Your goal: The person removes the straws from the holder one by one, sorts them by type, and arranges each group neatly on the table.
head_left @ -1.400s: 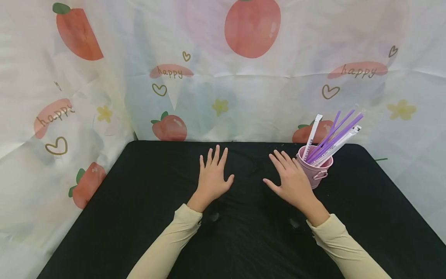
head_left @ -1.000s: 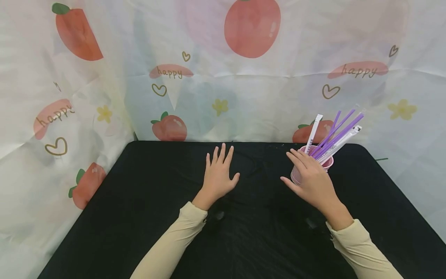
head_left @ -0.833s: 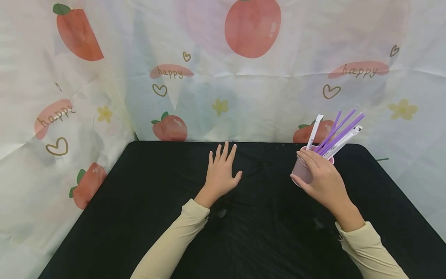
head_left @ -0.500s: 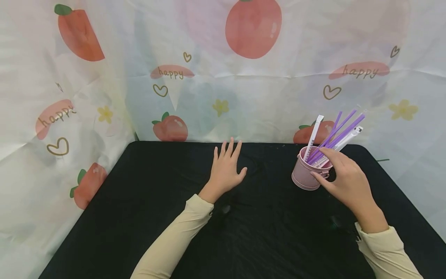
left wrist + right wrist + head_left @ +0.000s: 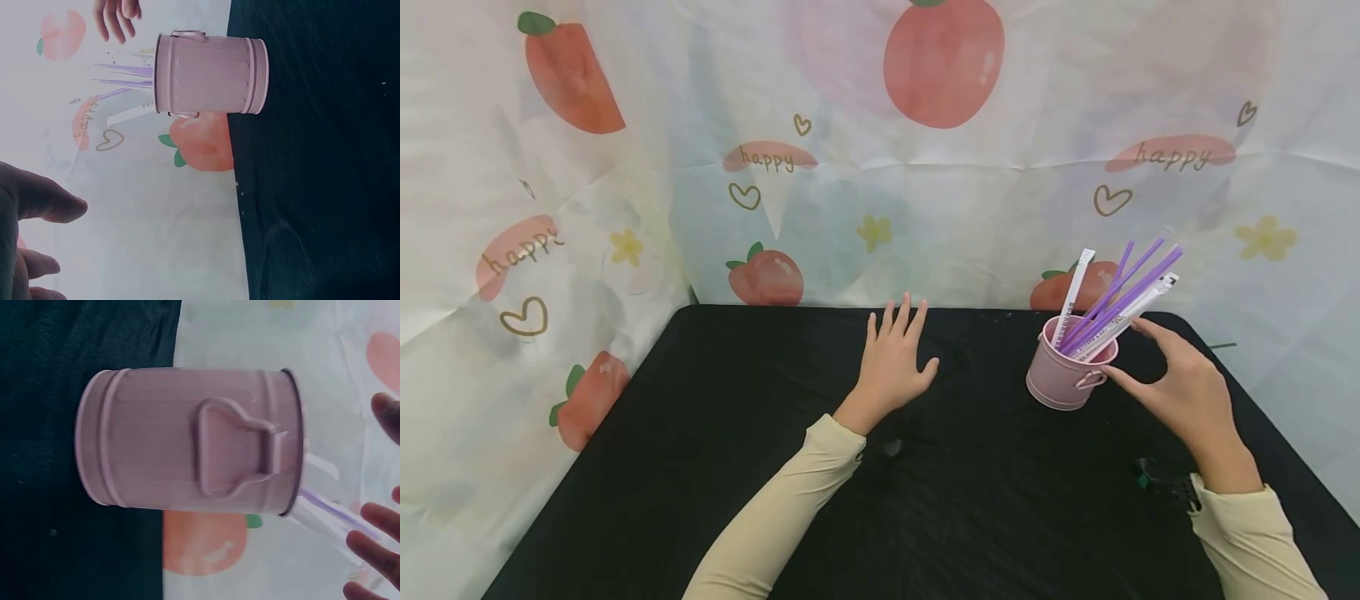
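Note:
A small pink metal bucket (image 5: 1060, 379) stands upright on the black-covered table. Purple straws (image 5: 1123, 287) and straws in white paper wrappers (image 5: 1074, 292) lean out of its mouth. My right hand (image 5: 1187, 392) is just right of the bucket, thumb and fingers spread apart, holding nothing. In the right wrist view, its fingertips (image 5: 375, 556) hover beyond the rim, close to the straws. The bucket's side handle (image 5: 234, 450) faces that wrist camera. My left hand (image 5: 891, 362) is over the table's far middle, fingers spread and straight, with nothing in it.
The black tablecloth (image 5: 715, 467) reaches back to a pale curtain (image 5: 970, 225) printed with fruit, hearts and the word happy. A similar curtain side closes off the left. A small dark object (image 5: 1157, 479) sits beside my right wrist.
My right hand has passed across the bucket from its left side to its right side. My left hand has drifted right and slightly away from me. The bucket appears to stay in place.

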A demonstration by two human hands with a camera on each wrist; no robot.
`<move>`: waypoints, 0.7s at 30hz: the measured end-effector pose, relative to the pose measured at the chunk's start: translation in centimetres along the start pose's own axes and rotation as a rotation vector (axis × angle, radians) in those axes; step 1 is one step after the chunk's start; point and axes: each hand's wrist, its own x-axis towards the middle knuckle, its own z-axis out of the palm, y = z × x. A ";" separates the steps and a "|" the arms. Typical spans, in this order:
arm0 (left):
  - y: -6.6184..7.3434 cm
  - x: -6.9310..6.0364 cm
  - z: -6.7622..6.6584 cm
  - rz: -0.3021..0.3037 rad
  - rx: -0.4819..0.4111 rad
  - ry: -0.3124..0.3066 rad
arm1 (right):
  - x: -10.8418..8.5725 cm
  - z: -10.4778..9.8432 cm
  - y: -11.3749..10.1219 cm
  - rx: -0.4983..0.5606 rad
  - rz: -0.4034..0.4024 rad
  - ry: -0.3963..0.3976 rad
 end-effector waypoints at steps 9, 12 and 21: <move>0.1 0.1 0.2 -0.006 0.011 -0.002 | -0.7 1.8 1.6 0.224 0.205 0.017; 0.3 0.2 0.1 -0.006 0.017 -0.007 | -0.9 2.2 2.0 0.299 0.321 -0.001; 0.5 0.3 0.2 -0.006 0.025 0.001 | -1.0 2.3 3.1 0.409 0.506 -0.140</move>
